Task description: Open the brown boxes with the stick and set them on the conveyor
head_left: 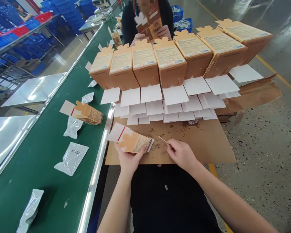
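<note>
My left hand (130,157) grips a brown printed carton (133,141) from below, fingers and thumb closed on it. The carton lies on its side, with a white flap and red stripe at the left and a narrow open flap at the right. To the right of it, my right hand (180,151) pinches a thin small stick (162,139) that points up and left toward the carton. Stick and carton are apart. Both hands are over the brown cardboard surface (208,149). Beyond them, brown cartons (169,63) stand in a row, white flaps hanging toward me.
At left runs a green conveyor (46,142) with a metal edge (99,174), bearing silver pouches (72,157) and another open carton (89,114). Across the row, a person (126,22) holds a carton. Torn brown paper (254,94) sticks out at the right.
</note>
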Tool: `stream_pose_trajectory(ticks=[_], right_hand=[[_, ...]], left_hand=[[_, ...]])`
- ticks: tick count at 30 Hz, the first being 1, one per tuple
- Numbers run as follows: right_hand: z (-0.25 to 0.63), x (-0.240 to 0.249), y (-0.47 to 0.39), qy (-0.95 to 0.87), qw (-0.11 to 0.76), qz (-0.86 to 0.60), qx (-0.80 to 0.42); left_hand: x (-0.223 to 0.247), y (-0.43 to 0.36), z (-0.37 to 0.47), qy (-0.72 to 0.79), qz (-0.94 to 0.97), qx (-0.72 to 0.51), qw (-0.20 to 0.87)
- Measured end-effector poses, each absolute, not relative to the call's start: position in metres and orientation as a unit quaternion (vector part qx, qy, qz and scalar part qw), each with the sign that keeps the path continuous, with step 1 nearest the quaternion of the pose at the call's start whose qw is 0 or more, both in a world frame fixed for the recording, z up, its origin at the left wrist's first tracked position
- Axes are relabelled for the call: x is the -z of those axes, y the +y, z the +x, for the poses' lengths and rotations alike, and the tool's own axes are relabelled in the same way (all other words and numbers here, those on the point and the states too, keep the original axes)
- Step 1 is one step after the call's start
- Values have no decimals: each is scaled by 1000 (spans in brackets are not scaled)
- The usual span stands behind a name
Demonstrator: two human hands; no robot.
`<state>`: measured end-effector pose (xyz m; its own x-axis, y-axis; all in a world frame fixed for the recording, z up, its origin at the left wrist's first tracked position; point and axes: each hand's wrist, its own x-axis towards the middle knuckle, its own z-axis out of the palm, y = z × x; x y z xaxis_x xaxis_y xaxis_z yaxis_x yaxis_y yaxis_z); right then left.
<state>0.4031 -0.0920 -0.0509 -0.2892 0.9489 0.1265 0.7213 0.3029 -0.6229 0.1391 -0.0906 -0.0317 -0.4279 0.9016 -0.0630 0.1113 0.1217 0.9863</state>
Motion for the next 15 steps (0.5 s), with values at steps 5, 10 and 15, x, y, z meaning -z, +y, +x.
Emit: stream_pose_trajectory(ticks=[5,10,15], right_hand=[[422,43,-120,-662,388,-571,-294],[426,36,-133,-639,401,-571,-324],[419,35,-140,-638,411,-559,-336]], left_hand=[[43,-101,156,688,439,-497,293],[41,-98,155,703,451,-470,285],[41,-97,170,713,437,-470,283]])
